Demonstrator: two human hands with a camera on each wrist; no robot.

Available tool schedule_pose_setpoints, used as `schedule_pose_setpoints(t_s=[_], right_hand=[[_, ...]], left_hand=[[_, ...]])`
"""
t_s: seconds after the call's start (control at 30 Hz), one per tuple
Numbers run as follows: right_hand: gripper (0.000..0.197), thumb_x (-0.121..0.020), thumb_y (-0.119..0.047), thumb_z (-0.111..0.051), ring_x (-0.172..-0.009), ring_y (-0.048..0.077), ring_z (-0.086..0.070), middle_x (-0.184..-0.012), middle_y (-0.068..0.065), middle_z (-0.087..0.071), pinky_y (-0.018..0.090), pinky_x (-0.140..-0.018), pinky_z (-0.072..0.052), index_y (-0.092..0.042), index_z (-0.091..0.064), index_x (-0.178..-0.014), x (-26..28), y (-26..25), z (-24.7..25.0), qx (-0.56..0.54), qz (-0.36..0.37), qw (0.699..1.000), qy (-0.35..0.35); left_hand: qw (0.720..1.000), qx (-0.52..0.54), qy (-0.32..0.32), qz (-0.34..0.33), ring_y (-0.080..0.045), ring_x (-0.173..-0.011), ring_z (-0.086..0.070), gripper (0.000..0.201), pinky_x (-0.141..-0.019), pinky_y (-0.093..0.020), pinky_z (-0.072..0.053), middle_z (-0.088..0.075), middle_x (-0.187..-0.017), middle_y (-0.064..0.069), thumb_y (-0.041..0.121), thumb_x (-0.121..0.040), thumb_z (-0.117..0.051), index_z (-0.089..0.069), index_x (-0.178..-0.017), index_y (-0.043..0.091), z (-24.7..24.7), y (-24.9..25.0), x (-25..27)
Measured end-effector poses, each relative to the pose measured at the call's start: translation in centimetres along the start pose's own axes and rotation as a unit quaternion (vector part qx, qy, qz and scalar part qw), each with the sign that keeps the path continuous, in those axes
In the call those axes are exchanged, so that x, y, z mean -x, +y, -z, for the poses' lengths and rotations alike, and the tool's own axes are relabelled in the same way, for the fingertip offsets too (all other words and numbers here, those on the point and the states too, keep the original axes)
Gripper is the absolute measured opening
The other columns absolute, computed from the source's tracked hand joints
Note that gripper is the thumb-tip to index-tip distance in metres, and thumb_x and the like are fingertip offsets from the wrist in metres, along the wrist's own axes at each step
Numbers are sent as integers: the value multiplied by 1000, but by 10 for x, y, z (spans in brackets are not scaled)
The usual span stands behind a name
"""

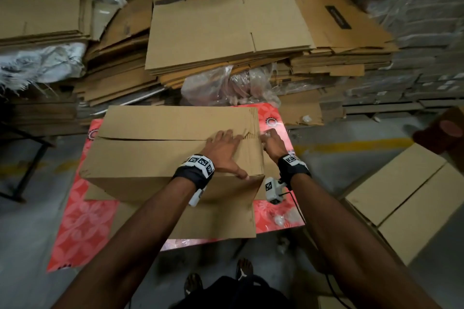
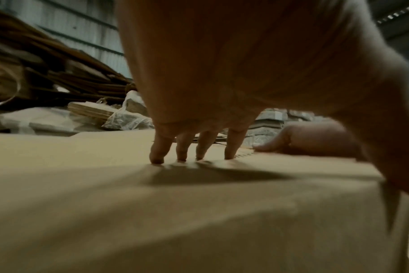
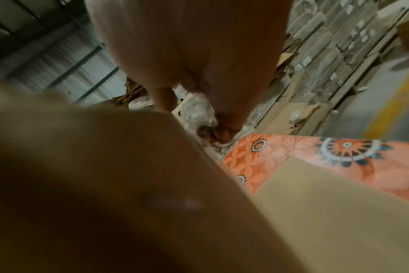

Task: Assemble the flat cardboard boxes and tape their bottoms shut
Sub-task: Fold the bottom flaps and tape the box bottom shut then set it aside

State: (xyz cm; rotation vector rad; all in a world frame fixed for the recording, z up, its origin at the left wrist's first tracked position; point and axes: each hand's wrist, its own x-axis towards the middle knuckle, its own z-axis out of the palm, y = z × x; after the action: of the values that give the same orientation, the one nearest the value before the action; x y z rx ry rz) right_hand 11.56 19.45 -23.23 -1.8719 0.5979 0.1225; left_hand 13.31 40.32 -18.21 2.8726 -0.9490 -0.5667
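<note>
A brown cardboard box [image 1: 155, 155] stands on the red patterned table [image 1: 82, 221] with its flaps folded over on top. My left hand [image 1: 222, 145] lies spread flat on the flaps near the box's right end. In the left wrist view its fingertips [image 2: 156, 155] press down at the seam. My right hand [image 1: 272, 142] is at the box's right edge, fingers curled round a clear, shiny roll of tape [image 1: 266, 134]. The right wrist view shows the tape roll [image 3: 199, 114] held just beyond the blurred box edge [image 3: 128, 166].
Stacks of flat cardboard [image 1: 226, 32] and a crumpled plastic bag [image 1: 226, 88] crowd the floor behind the table. An assembled box [image 1: 406, 198] sits at my right. A yellow line [image 1: 351, 145] crosses the grey floor. My feet [image 1: 243, 268] stand at the table's near edge.
</note>
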Motion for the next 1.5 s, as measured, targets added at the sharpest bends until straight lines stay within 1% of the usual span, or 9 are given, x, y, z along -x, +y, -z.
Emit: schedule_pose_setpoints(t_s=[0.1,0.33,0.5,0.63,0.77,0.93,1.17,1.33,1.5], right_hand=[[43,-104,-47,-50,-90,29,-63,-100,7,-66,33,-70,-42,-6,-63,-112,6,2,8,32,8,999,-9],[33,-91,-34,-72,-66,20,-56,-66,1,-58,31,-65,-42,-19,-57,-66,24,36,27,-27,-4,1000,11],[21,-92,2,-68,-48,16,-57,-74,13,-55,28,-52,-49,-12,-54,-88,53,85,35,-96,-32,993,65],[23,-97,-20,-66,-81,20,-62,-102,9,-64,37,-76,-55,-13,-59,-118,72,133,44,-20,-41,992,115],[47,-87,-59,-48,-93,26,-64,-99,5,-70,40,-84,-52,-18,-67,-101,83,183,55,-64,-117,981,140],[43,-91,-32,-54,-111,37,-63,-121,21,-65,38,-93,-52,-3,-69,-119,106,197,53,10,-151,975,161],[39,-79,-1,-81,-82,22,-62,-88,1,-63,32,-73,-49,-13,-63,-112,125,194,33,62,-89,968,228],[28,-66,-25,-95,-102,29,-61,-98,6,-68,44,-85,-54,-23,-67,-75,115,188,39,99,-114,967,207],[39,-60,-67,-86,-110,26,-58,-110,2,-67,46,-98,-46,-38,-69,-80,111,192,38,101,-69,965,231]], left_hand=[[1000,-13,2,1,-41,-155,-6,136,-120,-66,-16,0,-171,-11,87,-55,-65,1,-162,35,-4,4,-3],[999,-11,32,11,-38,-156,9,108,-119,-69,2,12,-171,-9,89,-77,-44,6,-161,42,-15,4,-13],[999,-4,49,2,-40,-156,13,104,-118,-70,4,14,-170,-11,89,-81,-39,8,-161,41,-25,5,-18],[999,1,51,-2,-39,-155,14,105,-118,-70,5,14,-170,-11,90,-81,-38,8,-161,41,-27,3,-20],[999,12,51,-7,-39,-155,13,105,-119,-70,5,13,-170,-11,90,-80,-38,8,-161,41,-29,1,-22],[999,14,51,-8,-39,-156,13,105,-119,-69,5,13,-170,-11,89,-81,-40,7,-162,40,-28,1,-21],[999,25,48,-7,-38,-155,15,106,-119,-68,7,14,-170,-10,89,-81,-42,6,-162,40,-26,1,-20],[998,22,52,-7,-38,-156,14,107,-119,-69,6,13,-170,-10,90,-79,-41,5,-162,40,-27,0,-20],[998,22,55,-12,-39,-156,14,109,-119,-69,5,13,-170,-11,92,-78,-40,5,-162,40,-27,-2,-21]])
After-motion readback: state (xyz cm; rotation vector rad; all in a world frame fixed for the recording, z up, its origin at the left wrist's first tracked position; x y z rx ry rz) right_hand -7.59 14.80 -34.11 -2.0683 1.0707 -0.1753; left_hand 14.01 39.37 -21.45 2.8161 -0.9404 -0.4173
